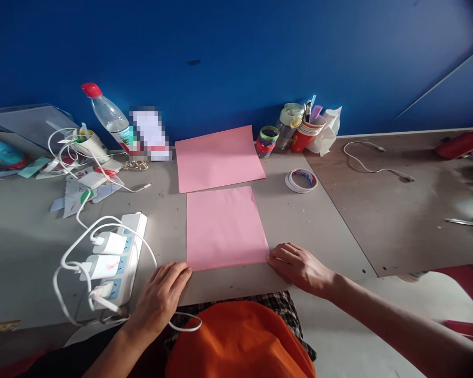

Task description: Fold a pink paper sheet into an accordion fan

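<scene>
A near-square sheet of pink paper [225,227] lies flat on the grey table in front of me. At its near left corner is my left hand [162,289], fingers together and closed on the paper's edge. My right hand [301,268] grips the near right corner, its fingers curled and the thumb mostly hidden. Just beyond lies a larger piece of pink paper [219,160], close to the far edge of the first and reaching the blue wall. Neither hand touches that farther piece.
To the left sits a white power strip [136,252] with chargers and tangled cables. A red-capped bottle [109,115] leans behind it. Rolls of tape [289,184], a red paper cup [305,137] with pens and a jar [267,142] stand right. Scissors [467,222] lie far right.
</scene>
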Demonstrator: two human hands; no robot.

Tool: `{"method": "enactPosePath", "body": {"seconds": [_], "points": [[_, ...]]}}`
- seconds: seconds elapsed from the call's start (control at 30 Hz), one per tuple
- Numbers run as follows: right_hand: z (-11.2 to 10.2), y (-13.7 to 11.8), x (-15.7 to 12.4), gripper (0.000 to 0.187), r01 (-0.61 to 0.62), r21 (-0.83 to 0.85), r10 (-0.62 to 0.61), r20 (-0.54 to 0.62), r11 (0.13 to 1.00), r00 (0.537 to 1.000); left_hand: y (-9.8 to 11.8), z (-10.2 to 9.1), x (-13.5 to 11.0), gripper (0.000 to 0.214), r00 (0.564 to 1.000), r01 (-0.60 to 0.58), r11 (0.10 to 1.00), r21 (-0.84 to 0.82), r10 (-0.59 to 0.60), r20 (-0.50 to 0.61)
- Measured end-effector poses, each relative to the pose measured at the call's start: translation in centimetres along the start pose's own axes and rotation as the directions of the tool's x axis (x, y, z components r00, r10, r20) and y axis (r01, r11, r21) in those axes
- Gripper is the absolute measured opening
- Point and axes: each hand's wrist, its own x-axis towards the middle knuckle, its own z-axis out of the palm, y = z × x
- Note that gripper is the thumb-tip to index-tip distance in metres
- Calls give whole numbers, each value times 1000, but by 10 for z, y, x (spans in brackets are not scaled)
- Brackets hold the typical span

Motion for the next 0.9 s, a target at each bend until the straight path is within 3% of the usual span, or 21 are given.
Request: {"method": "enactPosePath", "body": {"seconds": [0.2, 0.4, 0.57, 0.7, 0.9], "points": [[0, 0, -1, 23, -29, 8, 29, -2, 1000, 1000, -7, -8, 3, 28, 999, 40, 999, -14, -40, -29], [-4, -5, 4, 23, -54, -3, 54, 8, 999, 998, 9, -20, 24, 29, 980, 27, 995, -97, -45, -194], [-10, -5, 11, 25, -98, -8, 98, 60, 995, 993, 33, -8, 51, 26, 998, -28, 997, -68, 25, -52], [-19, -6, 19, 22, -166, 9, 165, 43, 986, 985, 38, -1, 63, 19, 996, -37, 999, -31, 39, 83], [-19, -16, 35, 15, -219, 28, 217, 54, 975, 975, 39, 0, 67, 18, 989, -94, 996, 8, 92, 119]]}}
